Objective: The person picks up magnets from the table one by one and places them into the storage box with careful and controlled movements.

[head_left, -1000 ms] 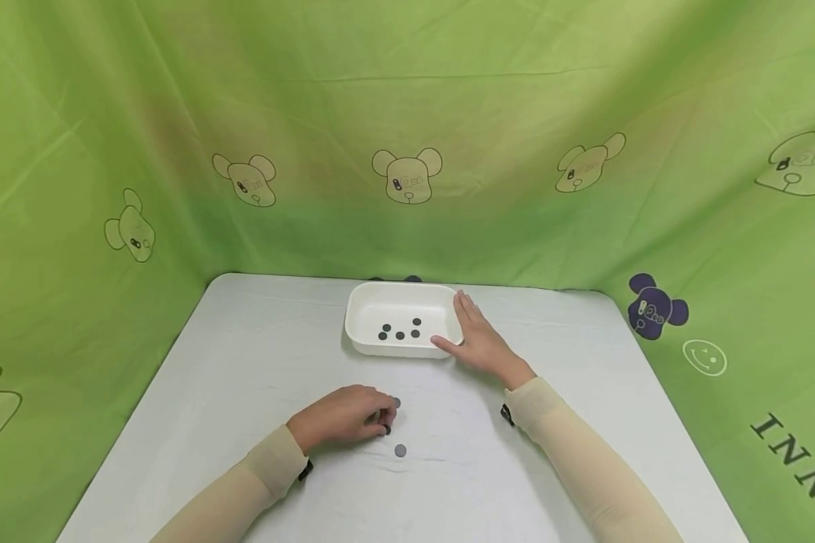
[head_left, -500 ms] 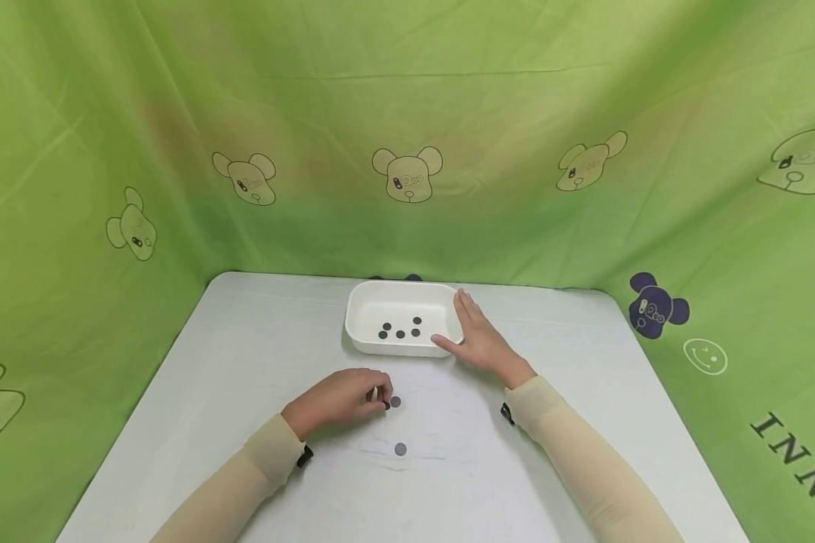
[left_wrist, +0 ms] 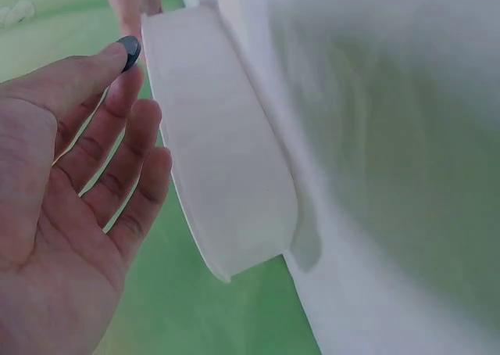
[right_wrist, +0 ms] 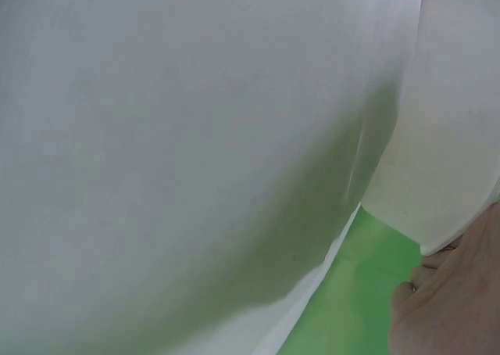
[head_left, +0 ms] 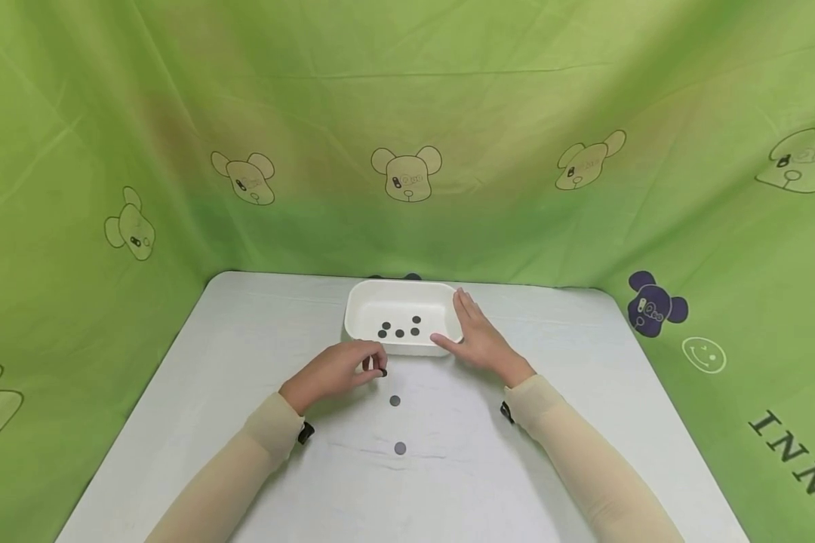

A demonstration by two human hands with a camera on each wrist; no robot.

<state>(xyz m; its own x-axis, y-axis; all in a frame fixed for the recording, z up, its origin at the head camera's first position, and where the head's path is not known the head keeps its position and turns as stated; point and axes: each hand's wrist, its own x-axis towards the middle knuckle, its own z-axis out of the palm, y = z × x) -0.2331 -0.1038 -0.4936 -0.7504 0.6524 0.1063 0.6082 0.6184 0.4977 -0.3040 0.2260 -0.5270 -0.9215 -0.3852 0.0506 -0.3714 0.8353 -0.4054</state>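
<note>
My left hand (head_left: 339,369) pinches a small, flat, dark round disc (left_wrist: 131,52) between thumb and index fingertip. It is just in front of a white rectangular tray (head_left: 363,348), with the other fingers spread loosely in the left wrist view. Inside the tray lie several similar discs (head_left: 399,333). My right hand (head_left: 481,343) rests on the tray's right end, its thumb over the front rim and its straight fingers along the right rim. On the table in front are two more discs, a nearer one (head_left: 400,448) and a farther one (head_left: 395,400).
A white cloth covers the table (head_left: 516,452), and the tray stands close to its far edge. Green curtains (head_left: 407,241) with bear-head prints rise behind and on both sides. Dark bands (head_left: 306,432) circle the wrists near the beige sleeves.
My left hand has lifted its pinched disc from beside the loose discs and moved it away from me toward the tray. The right hand and tray have stayed in place.
</note>
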